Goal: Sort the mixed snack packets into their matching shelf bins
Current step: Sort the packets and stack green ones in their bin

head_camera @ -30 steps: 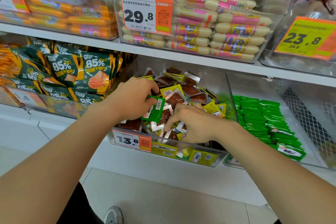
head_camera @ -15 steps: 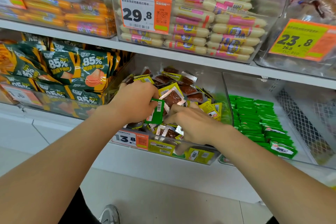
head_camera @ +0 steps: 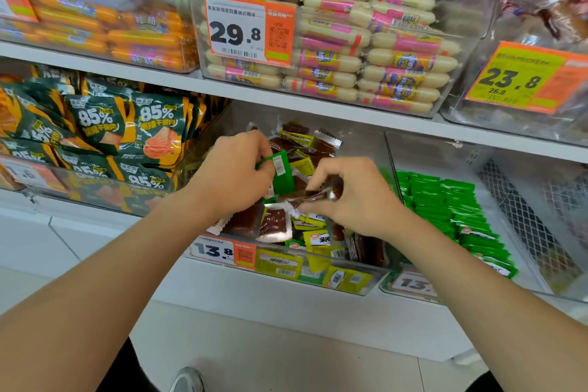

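Pinched in the curled fingers of the left hand [head_camera: 235, 175] is a green snack packet [head_camera: 283, 177]. The right hand [head_camera: 353, 197] pinches a blurred brown packet [head_camera: 313, 196]. Both hover over the clear mixed bin [head_camera: 318, 269], just left of the green-packet bin [head_camera: 413, 285].

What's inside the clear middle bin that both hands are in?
Yellow packets and clear-wrapped brown packets, mixed. The left hand grips a green packet; the right hand pinches a brown packet. The hands hide whatever lies beneath them.
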Action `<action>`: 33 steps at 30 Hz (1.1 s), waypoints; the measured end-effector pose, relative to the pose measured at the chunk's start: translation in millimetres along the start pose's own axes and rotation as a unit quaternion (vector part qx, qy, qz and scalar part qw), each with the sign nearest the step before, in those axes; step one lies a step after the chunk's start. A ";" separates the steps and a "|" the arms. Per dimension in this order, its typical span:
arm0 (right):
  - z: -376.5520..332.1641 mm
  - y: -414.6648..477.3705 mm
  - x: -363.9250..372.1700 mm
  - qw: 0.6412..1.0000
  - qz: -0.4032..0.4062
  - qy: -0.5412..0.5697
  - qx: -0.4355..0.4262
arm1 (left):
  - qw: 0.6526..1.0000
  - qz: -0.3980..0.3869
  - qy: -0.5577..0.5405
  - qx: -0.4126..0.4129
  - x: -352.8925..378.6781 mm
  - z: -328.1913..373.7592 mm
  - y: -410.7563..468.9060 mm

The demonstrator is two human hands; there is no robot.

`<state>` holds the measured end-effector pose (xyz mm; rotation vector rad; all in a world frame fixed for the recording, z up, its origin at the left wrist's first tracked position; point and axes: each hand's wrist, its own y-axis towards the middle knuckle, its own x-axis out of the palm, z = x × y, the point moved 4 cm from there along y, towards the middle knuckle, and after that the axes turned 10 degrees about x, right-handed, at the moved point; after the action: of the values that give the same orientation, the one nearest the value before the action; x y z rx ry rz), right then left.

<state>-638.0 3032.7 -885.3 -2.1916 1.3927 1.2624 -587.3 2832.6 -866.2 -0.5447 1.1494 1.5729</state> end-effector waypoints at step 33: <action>-27.2 -29.4 -12.9 0.955 0.242 -0.015 -0.171 | 0.804 -0.056 -0.573 -0.151 20.3 45.2 -14.8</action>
<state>-601.2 3039.1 -865.8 -2.0852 1.8971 1.8134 -571.0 2881.6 -869.0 0.1932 -0.0654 1.5631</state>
